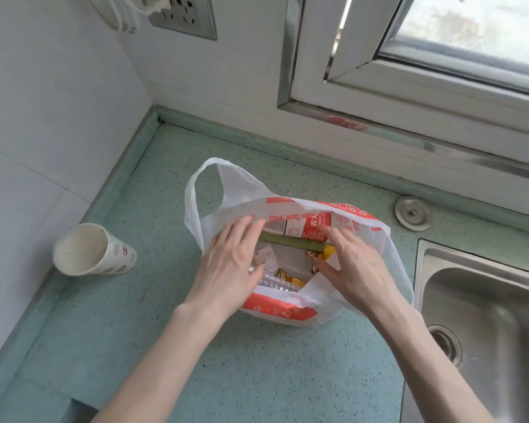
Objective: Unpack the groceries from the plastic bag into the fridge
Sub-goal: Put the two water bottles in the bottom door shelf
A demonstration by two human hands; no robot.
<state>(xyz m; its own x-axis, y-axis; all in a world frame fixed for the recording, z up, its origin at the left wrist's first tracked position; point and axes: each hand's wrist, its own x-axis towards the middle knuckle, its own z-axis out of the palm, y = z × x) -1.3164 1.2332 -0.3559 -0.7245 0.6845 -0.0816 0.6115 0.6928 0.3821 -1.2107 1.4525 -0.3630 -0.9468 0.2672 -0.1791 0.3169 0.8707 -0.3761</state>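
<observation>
The plastic bag (pixel 290 257), white with red-orange printing, sat on the speckled green tabletop (pixel 257 361) with its mouth held wide. The left hand (pixel 229 264) lay over the left side of the opening, its fingers (pixel 245 227) straight and close together, reaching toward the far rim and resting on the plastic there without curling round anything. The right hand (pixel 351 267) lay over the right side, its fingers (pixel 333 236) loosely spread and fairly straight, the thumb stretched inward across the mouth; it gripped nothing either.

Between the two sets of fingers the contents showed. A long green stalk (pixel 290 242) lay flat, its long axis running from under the left fingertips to under the right fingertips, tilted slightly down to the right. Just beyond it, past the fingertips, a red and white bottle label (pixel 307 228) lay on its side, its long axis roughly parallel to the stalk. Nearer the palms were gold-wrapped sweets (pixel 290 277) and a clear ribbed plastic bottle (pixel 272 283), its end hidden by the left thumb. One bag handle (pixel 202 190) stood up beyond the left fingers.

A patterned paper cup (pixel 92 250) lay tipped on its side well left of the left hand, mouth toward the wall. A steel sink (pixel 483 315) lay to the right of the right hand.
</observation>
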